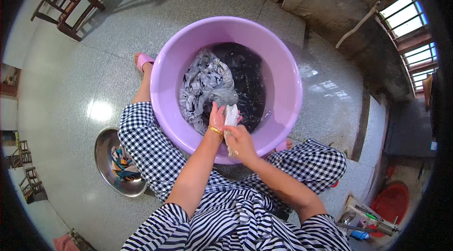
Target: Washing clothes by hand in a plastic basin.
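A large purple plastic tub (226,22) stands between my knees, with dark water (249,77) in its right part. Wet white-and-black patterned fabric (205,77) is heaped in the water at the left, and a sheer grey piece (223,96) lies against it. Over the tub's near side, my left hand (216,118) is turned palm up beneath a narrow folded white cloth (231,116). My right hand (242,143) grips that cloth lower down, and its end hangs below the fingers near the rim. A gold-coloured bracelet circles my left wrist.
A metal basin (106,173) holding multicoloured fabric (124,164) sits left of my leg. Farther off at upper left is a wooden chair (72,7). At lower right are a red basin (393,198) and a blue bottle (360,234). The speckled floor (318,84) has wet patches.
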### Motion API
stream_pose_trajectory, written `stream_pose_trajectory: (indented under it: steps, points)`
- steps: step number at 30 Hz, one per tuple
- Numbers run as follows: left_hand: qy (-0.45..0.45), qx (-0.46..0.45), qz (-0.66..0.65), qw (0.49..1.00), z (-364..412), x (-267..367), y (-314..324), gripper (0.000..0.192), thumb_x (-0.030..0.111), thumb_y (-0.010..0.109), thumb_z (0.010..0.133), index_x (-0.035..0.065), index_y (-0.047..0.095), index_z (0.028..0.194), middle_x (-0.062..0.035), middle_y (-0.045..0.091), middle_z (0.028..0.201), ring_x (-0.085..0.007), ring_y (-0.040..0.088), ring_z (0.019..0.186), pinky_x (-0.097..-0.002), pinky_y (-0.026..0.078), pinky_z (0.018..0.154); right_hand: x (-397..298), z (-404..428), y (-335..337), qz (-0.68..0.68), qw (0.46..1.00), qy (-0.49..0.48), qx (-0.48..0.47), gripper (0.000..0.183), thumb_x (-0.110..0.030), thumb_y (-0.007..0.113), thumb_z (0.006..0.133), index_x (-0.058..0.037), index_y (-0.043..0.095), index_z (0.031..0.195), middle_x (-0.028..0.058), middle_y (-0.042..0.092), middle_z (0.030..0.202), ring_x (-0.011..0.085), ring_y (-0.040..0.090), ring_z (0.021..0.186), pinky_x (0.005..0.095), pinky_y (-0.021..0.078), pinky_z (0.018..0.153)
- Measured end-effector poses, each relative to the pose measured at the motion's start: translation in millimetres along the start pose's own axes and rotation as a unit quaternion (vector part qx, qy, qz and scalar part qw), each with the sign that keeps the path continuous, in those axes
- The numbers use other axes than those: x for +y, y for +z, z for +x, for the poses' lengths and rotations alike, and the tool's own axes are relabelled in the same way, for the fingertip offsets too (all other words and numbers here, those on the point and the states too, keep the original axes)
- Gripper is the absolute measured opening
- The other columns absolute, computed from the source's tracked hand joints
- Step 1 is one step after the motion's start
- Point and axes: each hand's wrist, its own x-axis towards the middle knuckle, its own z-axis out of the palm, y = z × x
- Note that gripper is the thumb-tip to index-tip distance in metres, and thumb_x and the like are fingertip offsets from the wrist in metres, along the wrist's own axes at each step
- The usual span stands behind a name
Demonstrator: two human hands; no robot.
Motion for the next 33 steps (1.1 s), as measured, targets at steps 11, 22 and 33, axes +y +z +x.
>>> stream_pose_trajectory:
  steps: [11, 22, 33]
  points:
    - [0.000, 0.072, 0.128, 0.989, -4, -9, 73, 0.048, 0.058, 0.045, 0.077, 0.0107, 0.053, 0.079, -0.0016, 0.052, 0.063, -0.0134, 0.049, 0.052, -0.0243, 0.040, 0.045, -8, 26, 6, -0.115, 0.986, -0.078, 0.089, 0.021, -0.024, 0.055, 0.073, -0.0043, 0.052, 0.067, 0.0154, 0.054, 0.065, 0.0349, 0.054, 0.060, 0.0433, 0.0427, 0.054]
    - [0.034, 0.153, 0.392, 0.906, -12, -26, 69, 0.034, 0.038, 0.049, 0.084, 0.0053, 0.055, 0.087, -0.0053, 0.059, 0.081, -0.0154, 0.058, 0.070, -0.0299, 0.047, 0.065, 74, 70, -33, -0.248, 0.960, 0.094, 0.090, 0.028, -0.026, 0.043, 0.079, -0.0033, 0.059, 0.074, 0.0210, 0.058, 0.072, 0.0373, 0.057, 0.070, 0.0450, 0.0451, 0.066]
    - [0.179, 0.040, 0.487, 0.854, -33, -8, 75, 0.062, 0.027, 0.062, 0.075, 0.0049, 0.032, 0.125, -0.0060, 0.048, 0.108, -0.0128, 0.048, 0.094, -0.0269, 0.042, 0.078, 54, 58, -72, 0.088, 0.971, 0.146, -0.167, 0.037, -0.031, 0.055, 0.079, -0.0016, 0.055, 0.102, 0.0048, 0.059, 0.087, 0.0123, 0.054, 0.078, 0.0261, 0.0424, 0.072]
